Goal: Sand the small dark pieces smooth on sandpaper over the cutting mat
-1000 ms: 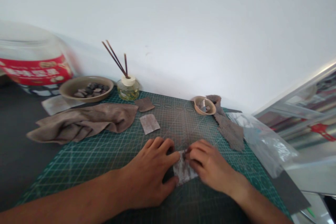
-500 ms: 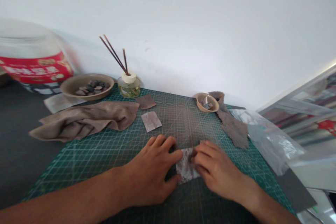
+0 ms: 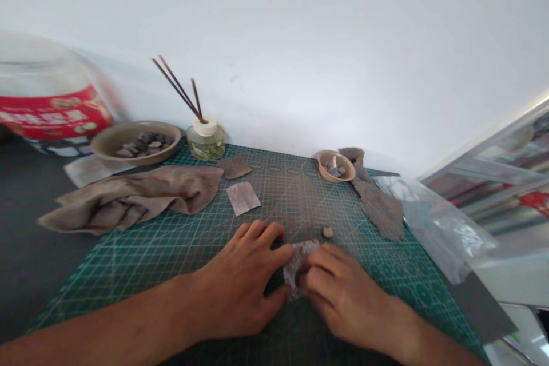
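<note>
The left hand point(image 3: 244, 286) of a person, thumb and forefinger spread apart, steadies the 9 o'clock edge of a mottled grey sheet point(image 3: 295, 257) lying on a green cutting mat point(image 3: 171, 249). The right hand point(image 3: 347, 291), blurred, curls its fingers over the sheet's 3 o'clock side; whether they pinch anything cannot be told. Near the sheet at 1 o'clock sits a small pale block point(image 3: 327, 232); farther along that line stands a small bowl point(image 3: 337, 178) of pieces. At 11 o'clock lie a light grey square point(image 3: 243, 199) and a brown square point(image 3: 234, 166). A crumpled brown cloth point(image 3: 141, 197) spreads toward 10 o'clock, below a larger bowl point(image 3: 100, 148) of stone-like chunks. A shaggy grey strip point(image 3: 381, 214) lies at 2 o'clock.
</note>
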{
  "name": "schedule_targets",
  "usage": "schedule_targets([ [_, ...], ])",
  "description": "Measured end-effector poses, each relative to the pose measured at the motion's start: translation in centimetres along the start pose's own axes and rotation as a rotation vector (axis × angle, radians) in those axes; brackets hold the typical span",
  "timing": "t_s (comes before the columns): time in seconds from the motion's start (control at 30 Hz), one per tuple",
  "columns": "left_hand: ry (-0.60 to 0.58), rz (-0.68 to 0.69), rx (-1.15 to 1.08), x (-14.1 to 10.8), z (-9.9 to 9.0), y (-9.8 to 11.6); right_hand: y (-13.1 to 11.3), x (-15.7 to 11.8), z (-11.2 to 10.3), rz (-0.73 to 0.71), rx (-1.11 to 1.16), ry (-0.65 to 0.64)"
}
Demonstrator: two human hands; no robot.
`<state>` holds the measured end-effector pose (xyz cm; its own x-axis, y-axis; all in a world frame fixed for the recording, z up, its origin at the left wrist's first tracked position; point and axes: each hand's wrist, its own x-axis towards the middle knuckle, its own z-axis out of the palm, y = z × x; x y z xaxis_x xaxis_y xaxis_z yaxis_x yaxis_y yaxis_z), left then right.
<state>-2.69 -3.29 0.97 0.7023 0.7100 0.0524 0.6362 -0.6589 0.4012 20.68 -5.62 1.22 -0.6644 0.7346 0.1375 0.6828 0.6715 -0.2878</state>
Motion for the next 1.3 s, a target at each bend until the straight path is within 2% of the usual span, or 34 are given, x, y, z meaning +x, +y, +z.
schedule_targets([
  [0.07, -0.004, -0.001, 0.0, 0.0, 0.0, 0.0, -0.1, 0.1, 0.1, -0.01, 0.008, 0.005],
  [0.17, -0.001, 0.001, 0.004, 0.1, 0.0, 0.0, 0.0, 0.3, 0.0, 0.077, -0.005, 0.057],
  [0.3, -0.004, 0.005, -0.005, 0.1, 0.0, 0.0, -0.3, 0.7, 0.0, -0.053, 0.024, -0.007],
  [0.4, 0.006, 0.01, -0.007, 0.1, 0.0, 0.0, -0.4, 0.8, -0.5, -0.021, -0.023, -0.015],
  [0.5, 0.017, 0.003, -0.019, 0.1, 0.0, 0.0, -0.2, 0.8, -1.1, -0.061, 0.002, -0.101],
  [0.57, 0.019, 0.006, -0.027, 0.1, 0.1, -0.1, 0.1, 0.9, -1.3, -0.093, 0.003, -0.096],
  [0.7, 0.03, 0.006, -0.012, 0.2, 0.2, -0.2, 0.8, 1.2, -1.5, -0.044, -0.074, -0.013],
  [0.8, 0.022, -0.002, -0.011, 0.2, 0.2, -0.2, 1.1, 1.2, -1.6, -0.093, -0.016, -0.093],
  [0.87, 0.004, 0.002, -0.016, 0.2, 0.1, -0.1, 1.1, 1.3, -1.6, -0.137, 0.016, -0.1],
  [0.97, -0.004, 0.0, -0.014, 0.2, -0.1, 0.0, 1.2, 1.3, -1.6, -0.089, -0.012, -0.035],
  [1.03, 0.0, -0.01, -0.008, 0.1, -0.1, 0.0, 1.1, 1.1, -1.7, -0.063, -0.016, -0.058],
  [1.13, -0.014, -0.011, -0.006, 0.2, -0.1, 0.1, 0.9, 1.0, -1.6, -0.11, 0.019, -0.106],
  [1.3, -0.006, -0.012, -0.005, 0.2, -0.2, 0.1, 0.8, 1.2, -1.6, -0.035, 0.005, -0.058],
])
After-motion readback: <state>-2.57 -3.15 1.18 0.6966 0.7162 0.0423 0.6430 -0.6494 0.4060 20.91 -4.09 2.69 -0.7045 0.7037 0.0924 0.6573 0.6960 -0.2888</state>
